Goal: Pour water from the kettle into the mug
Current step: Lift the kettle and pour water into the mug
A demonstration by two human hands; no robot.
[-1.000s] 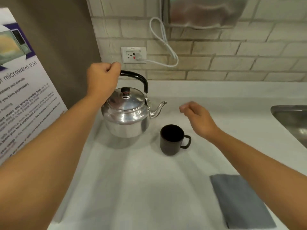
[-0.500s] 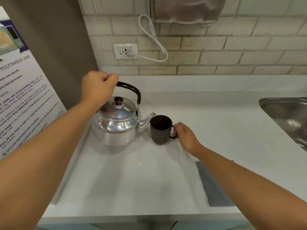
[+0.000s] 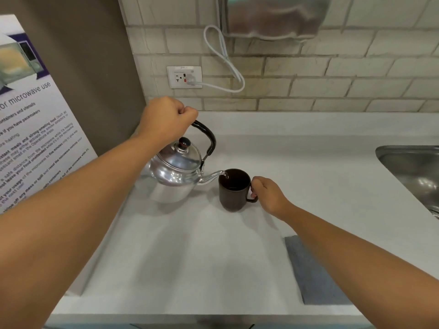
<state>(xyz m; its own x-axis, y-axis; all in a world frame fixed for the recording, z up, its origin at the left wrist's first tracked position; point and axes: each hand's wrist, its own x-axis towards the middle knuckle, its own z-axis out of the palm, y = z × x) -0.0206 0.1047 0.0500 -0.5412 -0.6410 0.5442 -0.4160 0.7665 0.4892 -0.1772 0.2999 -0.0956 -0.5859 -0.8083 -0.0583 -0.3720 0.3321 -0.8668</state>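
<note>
Both hands are closed on handles: the left hand [image 3: 166, 119] is fisted around the black bail handle of the kettle [image 3: 177, 172], the right hand [image 3: 267, 195] curls its fingers around the handle of the mug [image 3: 234, 191]. One steel kettle, lifted off the white counter [image 3: 213, 257] and tipped to the right, runs lengthwise from its body on the left to its spout on the right; the spout tip sits over the mug's near-left rim, with a thin thread of water at its mouth. One dark brown mug stands upright on the counter just right of the kettle, handle pointing right; its inside is dark, so its fill level cannot be told. One grey cloth [image 3: 313, 274] lies flat at the counter's front right. One steel sink [image 3: 411, 169] sits at the far right
</note>
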